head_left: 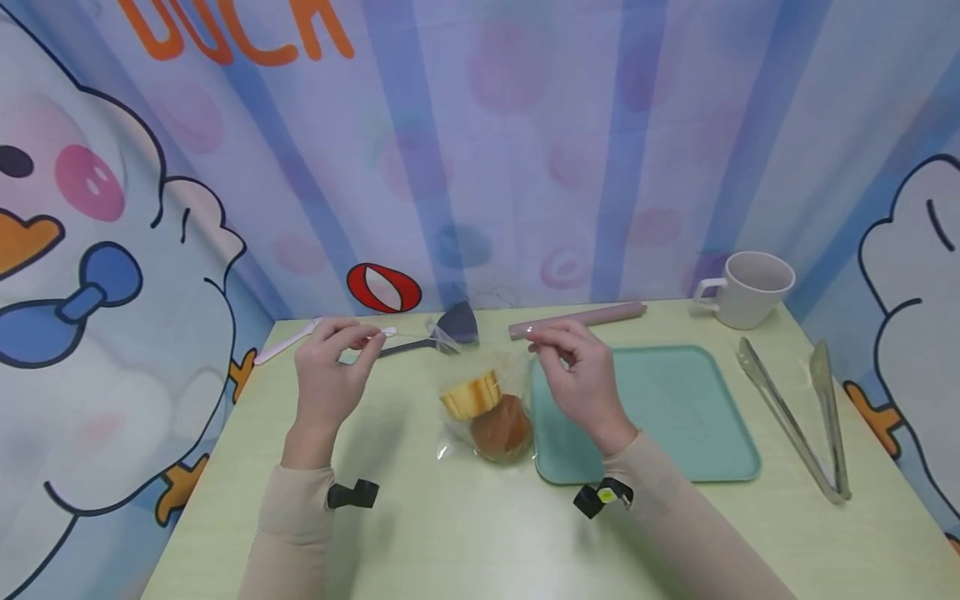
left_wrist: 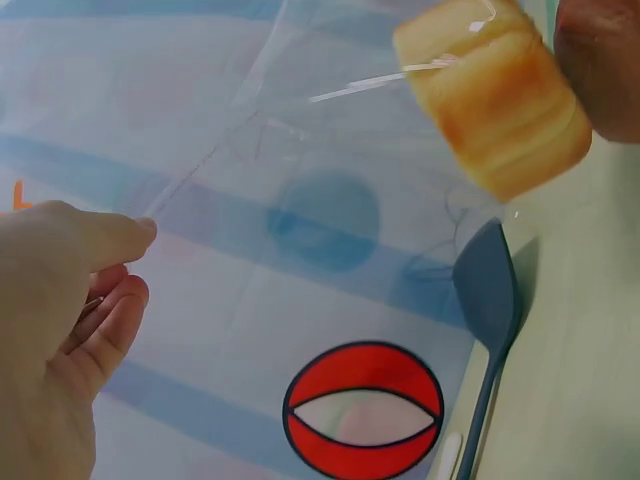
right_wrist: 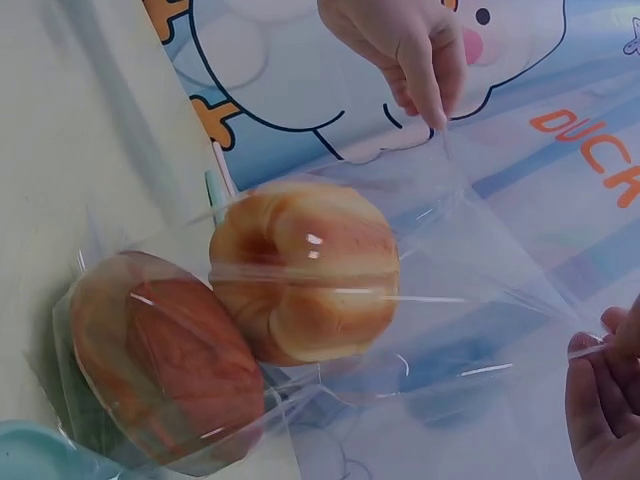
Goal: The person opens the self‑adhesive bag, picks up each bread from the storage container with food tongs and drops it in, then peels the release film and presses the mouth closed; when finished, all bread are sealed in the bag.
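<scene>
A clear plastic bag (right_wrist: pixel 480 270) is stretched between both hands above the table. My left hand (head_left: pixel 330 375) pinches one upper corner between thumb and fingers. The opposite corner is pinched by my right hand (head_left: pixel 581 379), its other fingers curled in. Inside the bag lie a golden ridged bread (head_left: pixel 472 396) and a round brown bun (head_left: pixel 501 429), side by side and touching in the right wrist view. The bag's lower end hangs at or just over the tabletop; whether it touches, I cannot tell.
Right of the bag lies a teal tray (head_left: pixel 660 417), partly under my right hand. Metal tongs (head_left: pixel 795 425) rest farther right, below a white mug (head_left: pixel 750 287). Along the back are a mauve stick (head_left: pixel 592 318), a dark spatula (left_wrist: pixel 488 300) and a pale pink utensil (head_left: pixel 288 340).
</scene>
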`<state>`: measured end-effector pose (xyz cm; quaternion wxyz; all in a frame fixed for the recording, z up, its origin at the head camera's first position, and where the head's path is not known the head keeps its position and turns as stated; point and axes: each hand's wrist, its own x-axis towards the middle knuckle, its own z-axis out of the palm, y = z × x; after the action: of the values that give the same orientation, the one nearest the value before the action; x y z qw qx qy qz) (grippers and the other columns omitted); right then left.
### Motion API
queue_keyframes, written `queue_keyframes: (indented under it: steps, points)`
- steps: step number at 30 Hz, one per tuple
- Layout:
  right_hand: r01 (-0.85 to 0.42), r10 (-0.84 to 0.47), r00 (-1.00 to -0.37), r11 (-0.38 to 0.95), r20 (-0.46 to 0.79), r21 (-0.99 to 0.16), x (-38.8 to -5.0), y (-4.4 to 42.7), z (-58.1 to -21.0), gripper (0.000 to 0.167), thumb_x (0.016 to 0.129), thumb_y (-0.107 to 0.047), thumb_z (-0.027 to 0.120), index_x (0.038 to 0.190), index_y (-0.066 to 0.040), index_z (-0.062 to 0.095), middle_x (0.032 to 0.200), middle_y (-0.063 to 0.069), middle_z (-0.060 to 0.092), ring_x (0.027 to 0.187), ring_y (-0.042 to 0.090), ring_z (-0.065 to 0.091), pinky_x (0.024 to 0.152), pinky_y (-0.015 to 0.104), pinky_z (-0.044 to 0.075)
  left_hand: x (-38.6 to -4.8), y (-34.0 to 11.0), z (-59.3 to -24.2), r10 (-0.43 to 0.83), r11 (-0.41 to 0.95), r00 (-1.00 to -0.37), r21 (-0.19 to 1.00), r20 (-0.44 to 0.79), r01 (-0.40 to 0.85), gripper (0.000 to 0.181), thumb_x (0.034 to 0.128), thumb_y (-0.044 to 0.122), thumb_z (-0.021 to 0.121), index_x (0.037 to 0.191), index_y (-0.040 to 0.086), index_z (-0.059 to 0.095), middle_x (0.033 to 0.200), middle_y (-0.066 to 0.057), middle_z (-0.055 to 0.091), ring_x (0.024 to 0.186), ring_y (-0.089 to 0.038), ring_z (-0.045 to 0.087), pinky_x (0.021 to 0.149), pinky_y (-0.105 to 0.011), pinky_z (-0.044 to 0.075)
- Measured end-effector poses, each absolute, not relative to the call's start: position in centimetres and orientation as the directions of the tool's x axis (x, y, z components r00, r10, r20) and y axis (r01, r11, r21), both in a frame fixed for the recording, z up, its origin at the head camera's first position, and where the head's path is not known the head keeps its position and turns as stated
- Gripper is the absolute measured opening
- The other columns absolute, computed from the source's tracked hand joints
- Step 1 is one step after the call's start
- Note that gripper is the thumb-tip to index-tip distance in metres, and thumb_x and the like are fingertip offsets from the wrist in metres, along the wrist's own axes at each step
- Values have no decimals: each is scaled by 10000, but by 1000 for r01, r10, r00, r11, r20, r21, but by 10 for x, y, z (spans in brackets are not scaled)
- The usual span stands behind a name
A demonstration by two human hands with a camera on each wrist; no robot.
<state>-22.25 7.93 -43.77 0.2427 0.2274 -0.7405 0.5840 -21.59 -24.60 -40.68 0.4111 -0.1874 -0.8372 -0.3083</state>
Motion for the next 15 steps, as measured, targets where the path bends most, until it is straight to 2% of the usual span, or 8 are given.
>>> queue_keyframes:
  steps: [4, 7, 11, 15]
  points:
    - [-601, -50, -796, 179, 603, -779, -220, 81, -436, 175, 972, 4, 705, 1079, -74, 819, 1093, 55, 733, 946, 204, 737, 867, 223, 602, -215, -262, -408, -29, 717, -609, 441, 793, 540, 59, 890, 11, 819, 948, 0, 818, 947, -145, 743, 775, -265, 711, 808, -103, 500]
    - [-608, -48, -790, 181, 611, -773, -220, 80, -435, 149, 967, -24, 735, 1076, -78, 820, 1090, 54, 738, 942, 201, 740, 857, 228, 606, -212, -271, -409, -115, 687, -631, 520, 767, 507, 63, 896, -1, 809, 959, -8, 817, 971, -148, 772, 815, -172, 721, 848, -64, 502]
    - [-608, -42, -790, 181, 612, -773, -222, 80, -437, 146, 975, -31, 731, 1079, -82, 820, 1095, 55, 740, 945, 195, 740, 850, 221, 605, -207, -283, -412, -253, 635, -668, 641, 700, 431, 85, 894, 5, 812, 977, -2, 826, 992, -172, 788, 821, 40, 677, 806, -65, 520]
    - [-597, -37, -798, 184, 601, -781, -222, 80, -437, 142, 970, -33, 738, 1076, -79, 821, 1092, 50, 739, 952, 188, 737, 851, 209, 600, -204, -290, -415, -369, 572, -692, 739, 620, 357, 80, 894, 31, 813, 966, 3, 832, 977, -190, 791, 765, 106, 663, 745, -77, 533]
